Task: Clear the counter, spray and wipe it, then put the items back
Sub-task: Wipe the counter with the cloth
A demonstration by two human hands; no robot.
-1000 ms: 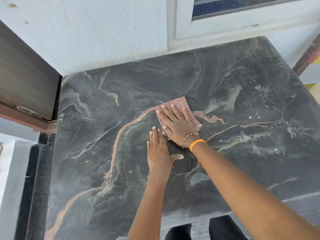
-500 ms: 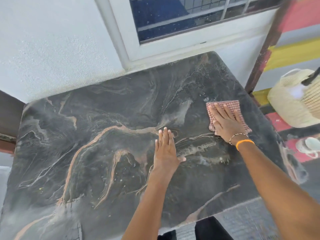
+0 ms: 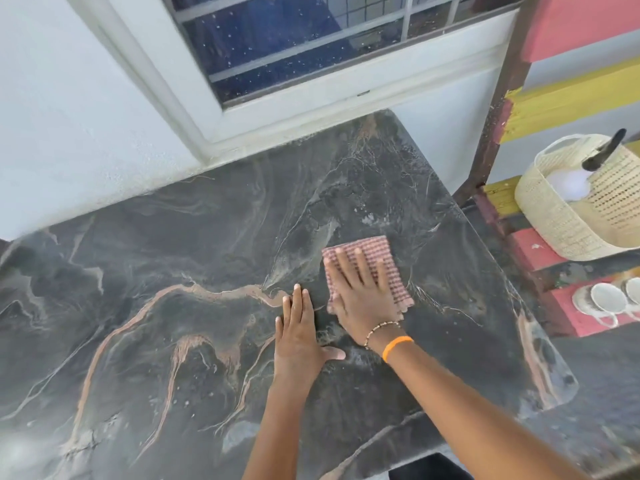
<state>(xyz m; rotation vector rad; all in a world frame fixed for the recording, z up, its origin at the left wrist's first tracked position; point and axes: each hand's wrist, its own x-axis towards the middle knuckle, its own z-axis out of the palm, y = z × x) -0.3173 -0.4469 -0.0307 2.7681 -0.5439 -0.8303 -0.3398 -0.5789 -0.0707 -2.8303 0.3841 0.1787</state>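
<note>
A checked pink cloth (image 3: 374, 268) is pressed flat onto the dark marbled counter (image 3: 173, 341) beneath the spread fingers of the right hand (image 3: 360, 299). Just beside it, the left hand (image 3: 299, 344) is laid flat, fingers together, apart from the cloth.

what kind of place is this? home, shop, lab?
Probably a home, perhaps a kitchen or utility corner. A dark marble counter sits under a barred window; beside it, painted steps hold a woven basket and white cups. The right hand presses a checked cloth.
</note>
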